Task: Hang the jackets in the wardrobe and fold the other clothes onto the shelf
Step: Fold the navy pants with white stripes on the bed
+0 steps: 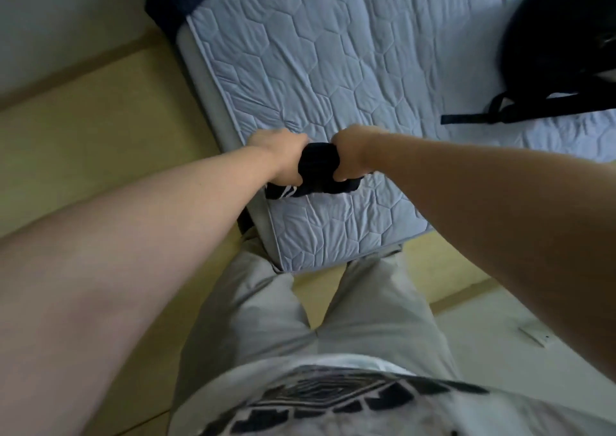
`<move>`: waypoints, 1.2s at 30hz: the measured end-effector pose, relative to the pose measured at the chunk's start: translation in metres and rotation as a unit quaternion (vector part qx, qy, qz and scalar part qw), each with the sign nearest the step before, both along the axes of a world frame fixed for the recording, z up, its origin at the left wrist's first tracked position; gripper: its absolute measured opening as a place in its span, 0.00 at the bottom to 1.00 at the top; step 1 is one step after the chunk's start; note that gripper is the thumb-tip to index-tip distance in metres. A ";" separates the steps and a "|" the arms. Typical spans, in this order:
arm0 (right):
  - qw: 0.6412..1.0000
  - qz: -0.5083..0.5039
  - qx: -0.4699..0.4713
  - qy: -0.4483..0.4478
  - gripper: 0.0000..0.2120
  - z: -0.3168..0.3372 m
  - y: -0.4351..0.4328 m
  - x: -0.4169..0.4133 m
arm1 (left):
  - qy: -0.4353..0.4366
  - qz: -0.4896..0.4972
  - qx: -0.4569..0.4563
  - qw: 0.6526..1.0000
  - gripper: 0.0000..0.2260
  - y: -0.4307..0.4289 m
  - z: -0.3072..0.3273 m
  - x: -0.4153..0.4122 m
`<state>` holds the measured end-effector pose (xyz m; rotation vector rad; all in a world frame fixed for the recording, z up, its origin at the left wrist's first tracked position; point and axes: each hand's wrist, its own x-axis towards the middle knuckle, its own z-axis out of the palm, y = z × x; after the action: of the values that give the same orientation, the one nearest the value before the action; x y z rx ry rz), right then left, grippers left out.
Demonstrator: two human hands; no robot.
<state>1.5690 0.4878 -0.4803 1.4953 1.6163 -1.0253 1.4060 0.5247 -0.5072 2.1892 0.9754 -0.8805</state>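
Your left hand (283, 157) and right hand (350, 155) are both curled tight round the 2 ends of 1 dark garment (316, 169), fingers wrapped under, the knuckles close together with only a short span of cloth showing between them. The garment is bunched into a small bundle, a few white stripes showing at its lower left edge. It touches the quilted mattress (333, 69) near the corner closest to you, just inside the left edge.

This looks like the folding part of the job, not the hanging: the bundle seems too small and soft for a jacket, though you cannot tell its kind for sure. The fold appears about done, or the bundle is ready to lift. Next, hold both ends evenly so it does not fall open, and carry it to the shelf, which is not in view.

A black backpack (560, 35) lies well apart at the far right of the mattress.
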 end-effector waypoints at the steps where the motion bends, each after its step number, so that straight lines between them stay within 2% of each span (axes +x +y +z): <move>1: 1.000 -0.003 0.030 -0.008 0.21 0.020 0.002 -0.010 | -0.011 0.001 0.026 1.000 0.20 0.004 0.022 -0.011; 5: 0.994 -0.006 0.106 -0.015 0.21 0.107 0.011 -0.050 | -0.038 0.017 0.085 0.995 0.15 0.015 0.115 -0.061; 9: 0.984 0.013 0.177 0.006 0.24 0.192 0.033 -0.093 | -0.045 0.039 0.152 0.987 0.17 0.027 0.199 -0.117; 15: 0.949 0.123 0.284 0.053 0.20 0.296 0.064 -0.164 | -0.030 0.127 0.212 0.968 0.15 0.032 0.310 -0.201; 19: 0.923 0.192 0.319 0.099 0.14 0.353 0.073 -0.208 | -0.014 0.219 0.228 0.949 0.15 0.007 0.373 -0.254; 23: 0.883 0.274 0.350 0.153 0.09 0.401 0.060 -0.255 | 0.008 0.319 0.221 0.922 0.14 -0.040 0.433 -0.293; 27: 0.846 0.357 0.350 0.184 0.12 0.436 0.032 -0.307 | 0.039 0.391 0.222 0.892 0.15 -0.102 0.473 -0.325; 30: 0.805 0.430 0.352 0.205 0.12 0.455 0.001 -0.354 | 0.044 0.454 0.206 0.865 0.19 -0.153 0.490 -0.347; 32: 0.774 0.482 0.353 0.209 0.13 0.468 -0.025 -0.388 | 0.025 0.493 0.203 0.846 0.24 -0.185 0.496 -0.361; 36: 0.721 0.563 0.354 0.196 0.15 0.493 -0.076 -0.447 | -0.080 0.572 0.229 0.784 0.30 -0.246 0.500 -0.390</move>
<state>1.1223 0.4122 0.0124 0.3189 2.8270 0.0527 1.0157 0.2783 -0.0073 1.4290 2.1922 0.1528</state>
